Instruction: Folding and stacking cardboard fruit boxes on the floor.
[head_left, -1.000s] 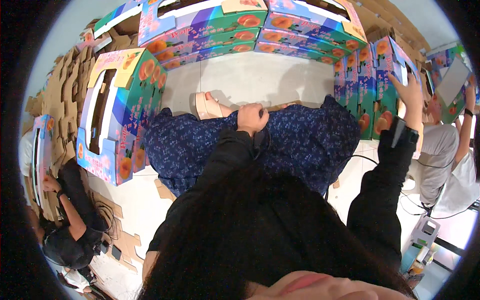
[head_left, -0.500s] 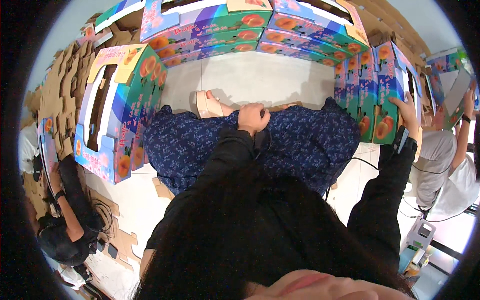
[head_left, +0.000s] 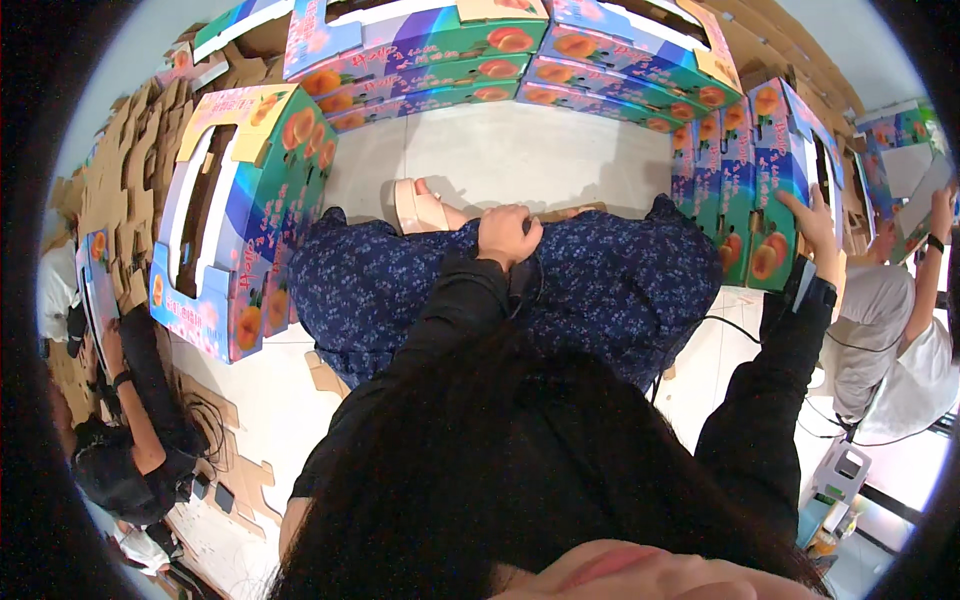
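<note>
My left hand [head_left: 508, 236] rests closed on the dark blue floral skirt [head_left: 620, 285] over my lap. Whether anything is inside its curled fingers cannot be made out. At the right, my right hand [head_left: 815, 228] grips the near upper edge of a printed fruit carton [head_left: 770, 215], with the thumb on its green side and the fingers over the top. That carton is the closest in a row of similar upright cartons. Each is blue, green and pink with fruit pictures; a long opening shows in the carton's top.
Another carton stack [head_left: 235, 225] stands left of my knees, and more cartons [head_left: 420, 55] line the far side. Flattened brown cardboard [head_left: 125, 190] lies in piles at the left. Co-workers sit at left [head_left: 130, 430] and right [head_left: 890, 330]. A black cable [head_left: 735, 322] runs near my right arm.
Both of my hands stay where they were. The co-worker at the right has shifted a hand and the panel it holds slightly.
</note>
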